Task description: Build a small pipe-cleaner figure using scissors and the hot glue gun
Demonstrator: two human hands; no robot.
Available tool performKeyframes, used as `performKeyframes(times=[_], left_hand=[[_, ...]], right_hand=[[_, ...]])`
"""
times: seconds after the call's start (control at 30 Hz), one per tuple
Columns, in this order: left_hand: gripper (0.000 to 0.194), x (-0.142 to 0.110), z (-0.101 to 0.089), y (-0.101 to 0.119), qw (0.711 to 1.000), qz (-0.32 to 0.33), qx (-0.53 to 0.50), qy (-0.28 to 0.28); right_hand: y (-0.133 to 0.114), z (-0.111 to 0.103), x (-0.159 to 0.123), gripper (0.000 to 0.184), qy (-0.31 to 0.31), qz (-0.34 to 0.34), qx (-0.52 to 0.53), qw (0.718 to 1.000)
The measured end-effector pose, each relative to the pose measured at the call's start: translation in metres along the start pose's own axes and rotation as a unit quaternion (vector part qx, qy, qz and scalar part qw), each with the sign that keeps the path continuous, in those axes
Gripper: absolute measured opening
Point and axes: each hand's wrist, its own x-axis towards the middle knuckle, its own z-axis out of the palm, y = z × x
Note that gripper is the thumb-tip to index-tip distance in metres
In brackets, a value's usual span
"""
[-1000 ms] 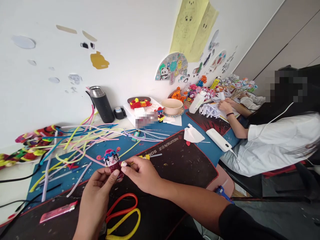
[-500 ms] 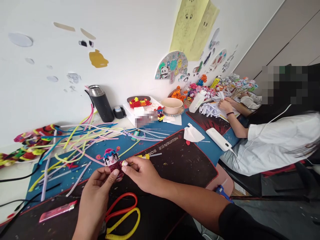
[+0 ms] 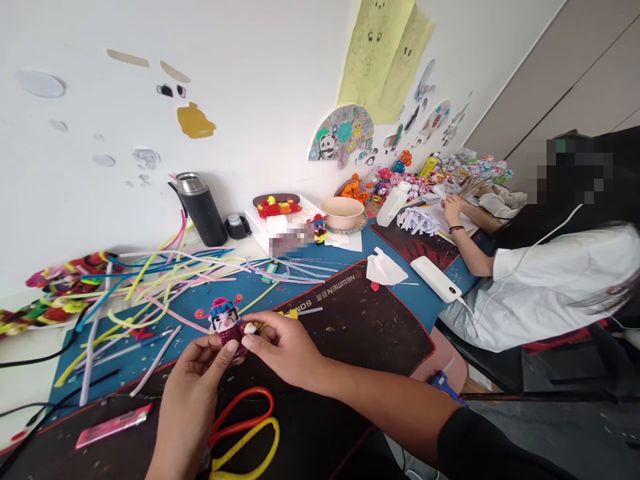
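Note:
A small pipe-cleaner doll (image 3: 227, 327) with a painted white face, a blue and pink hat and a dark red body is held upright over the black mat. My left hand (image 3: 200, 373) pinches its body between thumb and fingers. On the doll's right side, my right hand (image 3: 283, 347) closes thumb and fingertips on its small arm, which ends in a white and yellow tip. Below my hands lie scissors (image 3: 245, 433) with one red and one yellow handle loop; their blades are hidden by my left wrist.
Loose pipe cleaners (image 3: 165, 287) spread over the blue table mat at left. Behind them stands a black thermos (image 3: 203, 210). A pink packet (image 3: 114, 427) lies at front left. A white power bank (image 3: 436, 279) sits near a co-worker's arm (image 3: 473, 250) at right, and a blue glue gun (image 3: 445, 387) lower down.
The doll is turned slightly and its head sits a little further right; both hands keep their grip. The co-worker's hand has shifted slightly. The view has moved a little.

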Motion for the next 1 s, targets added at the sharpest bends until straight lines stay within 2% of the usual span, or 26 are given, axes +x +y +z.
performKeyframes(times=[0.17,0.43,0.6,1.0], left_hand=[[0.064,-0.003,0.002,0.005,1.0,0.0,0.007,0.002],[0.065,-0.008,0.009,0.013,0.998,0.029,0.047,0.019],[0.062,-0.009,0.01,0.013,0.997,0.04,0.067,0.024],[0.056,-0.01,0.01,0.011,0.996,0.036,0.08,0.029]], right_hand=[[0.004,0.002,0.001,0.033,0.006,-0.001,0.0,1.0],[0.006,0.002,0.001,0.034,0.008,-0.004,-0.014,1.0],[0.005,0.005,-0.001,0.028,0.009,-0.009,0.005,1.0],[0.001,0.006,-0.005,0.029,0.015,-0.021,0.007,1.0]])
